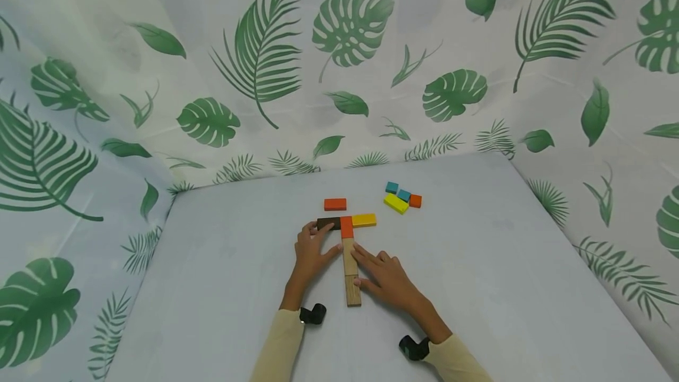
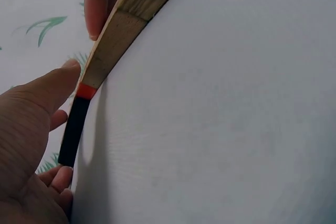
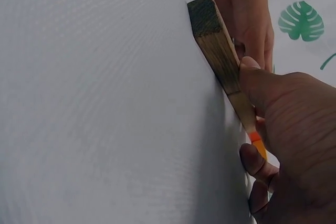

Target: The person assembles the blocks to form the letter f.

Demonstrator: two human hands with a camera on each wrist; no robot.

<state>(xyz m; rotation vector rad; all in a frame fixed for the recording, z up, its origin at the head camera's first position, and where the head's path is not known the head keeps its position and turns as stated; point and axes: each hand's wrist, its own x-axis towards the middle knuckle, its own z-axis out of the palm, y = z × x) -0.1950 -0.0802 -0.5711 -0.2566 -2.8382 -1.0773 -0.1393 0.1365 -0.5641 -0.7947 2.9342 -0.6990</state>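
While the spread left hand [image 1: 309,257] touches the dark-brown oblong block [image 1: 327,221], the outstretched right hand [image 1: 391,280] should lightly press the tan wooden block [image 1: 349,259].

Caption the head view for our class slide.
Left hand on a dark block, right hand at the wooden stem of a T of blocks.
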